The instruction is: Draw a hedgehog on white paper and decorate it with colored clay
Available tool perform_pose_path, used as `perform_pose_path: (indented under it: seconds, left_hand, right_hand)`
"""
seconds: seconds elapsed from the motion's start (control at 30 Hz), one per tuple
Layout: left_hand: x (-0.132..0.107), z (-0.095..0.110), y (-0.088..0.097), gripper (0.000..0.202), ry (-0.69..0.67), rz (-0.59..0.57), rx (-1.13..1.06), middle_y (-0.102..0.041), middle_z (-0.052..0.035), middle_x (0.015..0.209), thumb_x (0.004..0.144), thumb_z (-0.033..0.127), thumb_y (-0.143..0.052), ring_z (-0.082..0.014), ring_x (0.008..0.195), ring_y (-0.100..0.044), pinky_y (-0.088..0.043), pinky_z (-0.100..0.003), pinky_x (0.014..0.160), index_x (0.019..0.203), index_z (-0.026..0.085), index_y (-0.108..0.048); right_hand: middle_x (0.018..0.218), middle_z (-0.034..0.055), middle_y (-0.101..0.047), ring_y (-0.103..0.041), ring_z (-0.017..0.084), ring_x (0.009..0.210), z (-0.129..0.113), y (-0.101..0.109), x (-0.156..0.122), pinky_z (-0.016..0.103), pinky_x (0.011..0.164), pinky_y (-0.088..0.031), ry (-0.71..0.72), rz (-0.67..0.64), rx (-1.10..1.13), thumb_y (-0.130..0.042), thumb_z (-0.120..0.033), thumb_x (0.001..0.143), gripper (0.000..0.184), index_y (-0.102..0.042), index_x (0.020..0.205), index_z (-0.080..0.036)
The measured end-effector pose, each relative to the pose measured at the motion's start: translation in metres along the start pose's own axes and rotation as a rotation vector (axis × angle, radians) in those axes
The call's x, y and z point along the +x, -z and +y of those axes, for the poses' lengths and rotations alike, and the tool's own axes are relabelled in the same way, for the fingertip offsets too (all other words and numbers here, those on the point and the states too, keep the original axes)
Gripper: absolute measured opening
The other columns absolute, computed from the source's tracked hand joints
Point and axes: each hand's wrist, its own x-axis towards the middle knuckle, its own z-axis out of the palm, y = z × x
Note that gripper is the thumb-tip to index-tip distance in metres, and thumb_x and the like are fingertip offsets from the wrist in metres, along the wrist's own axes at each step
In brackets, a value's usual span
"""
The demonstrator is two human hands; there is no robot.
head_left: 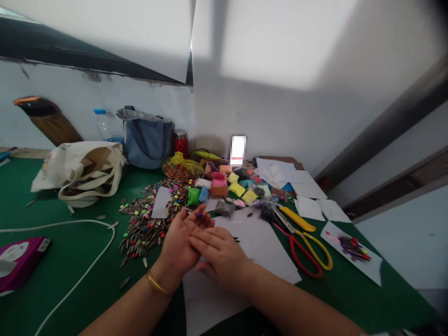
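My left hand point(184, 238) is turned palm up with its fingers curled a little, above white paper point(217, 298). A small purple bit of modelling clay point(199, 214) shows at its fingers. My right hand point(222, 254) lies across the left palm, fingers stretched out and together; anything under them is hidden. Just left of the hands is a spread of striped sunflower seeds point(140, 235) mixed with small coloured pompoms. Behind the hands, several small packs of coloured clay point(219, 186) are heaped together. A few dark seeds lie on the paper near my right hand.
To the right are scissors point(304, 252) with red and yellow handles, a yellow cutter point(297, 218) and a card point(353, 249) decorated with seeds. A cloth bag point(87, 172), blue bag point(147, 142), phone point(238, 149), white cable point(91, 266) and purple pack point(24, 261) also surround the workspace.
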Motion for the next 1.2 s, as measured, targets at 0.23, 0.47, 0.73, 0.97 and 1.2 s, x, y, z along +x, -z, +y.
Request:
perform_pose_path:
  seconds: [0.23,0.47,0.73,0.97,1.2]
  left_hand:
    - [0.000,-0.004,0.005,0.071,0.007,-0.027,-0.036,-0.069,-0.0098,0.087,0.091,0.070,-0.028,-0.0195,0.085,-0.067,-0.053,-0.039,0.092,0.109,0.015,-0.068]
    - [-0.002,0.007,0.006,0.077,-0.027,-0.083,-0.059,-0.069,-0.0121,0.094,0.090,0.072,-0.025,-0.0222,0.095,-0.067,-0.050,-0.040,0.097,0.118,0.012,-0.063]
    - [-0.004,-0.007,0.011,0.073,0.149,-0.149,-0.027,-0.068,-0.0142,0.113,0.090,0.071,-0.032,-0.0272,0.112,-0.062,-0.042,-0.045,0.106,0.127,0.014,-0.058]
    - [0.000,0.003,0.012,0.076,-0.040,-0.206,-0.077,-0.069,-0.0105,0.100,0.088,0.075,-0.029,-0.0230,0.099,-0.066,-0.048,-0.043,0.100,0.126,0.017,-0.060]
    - [-0.006,-0.008,0.009,0.075,0.106,-0.171,-0.027,-0.069,-0.0158,0.110,0.090,0.071,-0.030,-0.0262,0.109,-0.064,-0.046,-0.041,0.103,0.126,0.012,-0.060]
  right_hand:
    - [0.154,0.0103,-0.037,-0.020,0.027,0.147,-0.011,-0.001,-0.002,0.046,0.123,-0.005,0.147,-0.175,-0.062,-0.049,-0.069,0.087,0.089,-0.026,0.153,-0.014]
    - [0.152,0.0144,-0.039,-0.021,0.029,0.147,-0.009,0.012,0.000,0.052,0.122,0.000,0.083,-0.177,-0.155,-0.046,-0.073,0.086,0.092,-0.028,0.152,-0.011]
    - [0.154,0.0135,-0.035,-0.013,0.029,0.149,-0.003,0.017,0.002,0.054,0.120,0.005,0.115,-0.193,-0.296,-0.039,-0.076,0.086,0.096,-0.026,0.152,-0.008]
    - [0.154,0.0108,-0.036,-0.012,0.025,0.149,-0.013,0.024,0.003,0.050,0.121,0.004,0.197,-0.276,-0.250,-0.042,-0.071,0.089,0.088,-0.030,0.150,-0.009]
    - [0.154,0.0143,-0.034,-0.013,0.029,0.149,-0.003,0.020,0.001,0.053,0.120,0.010,0.089,-0.176,-0.282,-0.037,-0.077,0.086,0.096,-0.026,0.152,-0.007]
